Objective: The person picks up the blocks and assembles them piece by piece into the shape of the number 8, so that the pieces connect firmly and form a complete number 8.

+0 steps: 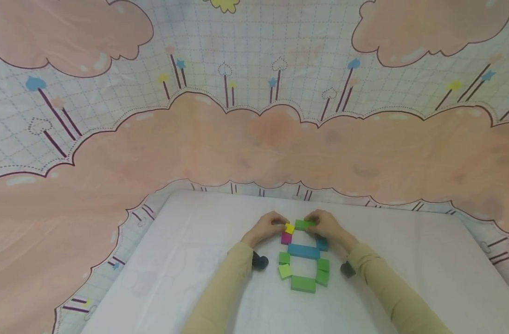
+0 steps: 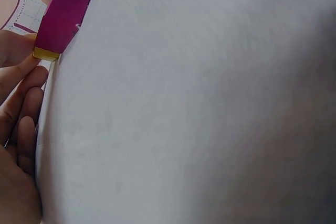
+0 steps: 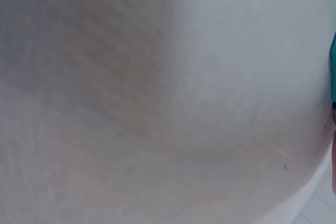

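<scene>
Wooden-looking blocks lie on the white table in a figure-eight outline. At its upper left corner my left hand (image 1: 266, 229) pinches a small yellow block (image 1: 289, 228), which touches a magenta block (image 1: 286, 238). My right hand (image 1: 330, 229) grips the right end of the long green block (image 1: 301, 225) at the top, its fingertips partly covering it. Below that hand sits a blue block (image 1: 322, 244), partly hidden. A long blue block (image 1: 304, 251) crosses the middle. In the left wrist view, the fingers (image 2: 18, 51) touch the yellow end beside the magenta block (image 2: 60, 17).
The lower loop has green blocks (image 1: 323, 265) on the right, a green and a tilted light green block (image 1: 285, 271) on the left, and a long green block (image 1: 303, 284) at the bottom. Black wrist devices (image 1: 260, 262) sit by both cuffs. A patterned cloth (image 1: 254, 148) hangs behind the table.
</scene>
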Demonstrator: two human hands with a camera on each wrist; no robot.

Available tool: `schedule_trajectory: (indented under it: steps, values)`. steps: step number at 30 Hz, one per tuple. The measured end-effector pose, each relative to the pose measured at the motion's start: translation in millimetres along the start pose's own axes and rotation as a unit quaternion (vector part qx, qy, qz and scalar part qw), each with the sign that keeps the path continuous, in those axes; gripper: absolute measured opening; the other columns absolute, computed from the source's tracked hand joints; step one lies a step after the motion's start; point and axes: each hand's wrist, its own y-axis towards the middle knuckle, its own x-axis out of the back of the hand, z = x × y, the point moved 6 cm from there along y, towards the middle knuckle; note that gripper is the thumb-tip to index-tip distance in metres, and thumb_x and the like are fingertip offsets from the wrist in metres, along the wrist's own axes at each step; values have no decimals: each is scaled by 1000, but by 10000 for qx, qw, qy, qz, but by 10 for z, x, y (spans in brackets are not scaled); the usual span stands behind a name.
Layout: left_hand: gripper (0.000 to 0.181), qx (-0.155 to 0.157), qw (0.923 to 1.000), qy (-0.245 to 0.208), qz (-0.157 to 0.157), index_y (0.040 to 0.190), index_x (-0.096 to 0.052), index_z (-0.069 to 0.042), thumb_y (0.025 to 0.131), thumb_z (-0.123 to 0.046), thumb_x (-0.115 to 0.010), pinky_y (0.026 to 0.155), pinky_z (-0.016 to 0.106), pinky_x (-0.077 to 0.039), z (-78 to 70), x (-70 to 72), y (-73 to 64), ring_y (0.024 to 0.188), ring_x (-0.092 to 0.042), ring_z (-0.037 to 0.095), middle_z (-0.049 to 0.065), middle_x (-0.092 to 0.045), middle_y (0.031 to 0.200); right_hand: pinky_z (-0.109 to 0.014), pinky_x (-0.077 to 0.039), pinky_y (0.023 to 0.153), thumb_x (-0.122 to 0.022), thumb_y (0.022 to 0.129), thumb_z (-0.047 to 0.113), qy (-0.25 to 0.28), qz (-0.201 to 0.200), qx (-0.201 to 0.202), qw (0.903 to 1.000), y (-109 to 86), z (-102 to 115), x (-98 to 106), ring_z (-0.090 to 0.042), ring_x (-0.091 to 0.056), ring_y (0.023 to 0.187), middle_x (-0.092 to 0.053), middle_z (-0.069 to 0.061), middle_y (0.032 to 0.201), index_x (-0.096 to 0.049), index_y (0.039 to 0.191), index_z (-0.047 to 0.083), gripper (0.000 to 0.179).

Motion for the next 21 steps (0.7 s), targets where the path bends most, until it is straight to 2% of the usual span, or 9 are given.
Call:
schedule_trajectory:
  steps: [8,11,13,17,21]
  values:
    - [25,-31,9999,-134,27,115,-67,-17,91,-24,-62,106,41,-42,25,-26,13,116,-56,22,3,-64,117,-44,-53,89,-62,92,20,449,-244,78,9987,-54,-61,71,-29,-61,105,-63,-17,118,-62,119,2,33]
    - [26,-80,9997,-243,-7,116,-67,-16,92,-24,-61,107,43,-41,43,-1,3,118,-55,23,4,-64,120,-43,-53,90,-59,94,22,625,-358,-49,9974,-92,-43,118,-30,-60,108,-62,-18,121,-61,121,3,34]
    - [27,-80,9996,-280,-15,117,-66,-15,92,-24,-61,108,44,-39,55,29,-5,121,-54,25,6,-64,122,-45,-52,92,-58,94,20,705,-463,6,9964,-122,-3,152,-33,-58,111,-62,-19,122,-60,122,2,33]
    - [29,10,9995,-313,-39,119,-65,-13,94,-25,-59,110,45,-38,63,112,-23,124,-52,27,8,-63,126,-47,-51,95,-58,95,17,762,-788,374,9933,-189,104,243,-36,-58,112,-62,-22,121,-61,120,-1,31]
    - [30,48,9996,-203,-209,121,-64,-11,95,-25,-57,110,45,-39,54,225,-66,125,-53,28,9,-63,127,-48,-49,97,-57,95,15,712,-1057,630,9898,-258,182,330,-36,-59,112,-63,-22,120,-61,119,-2,29]
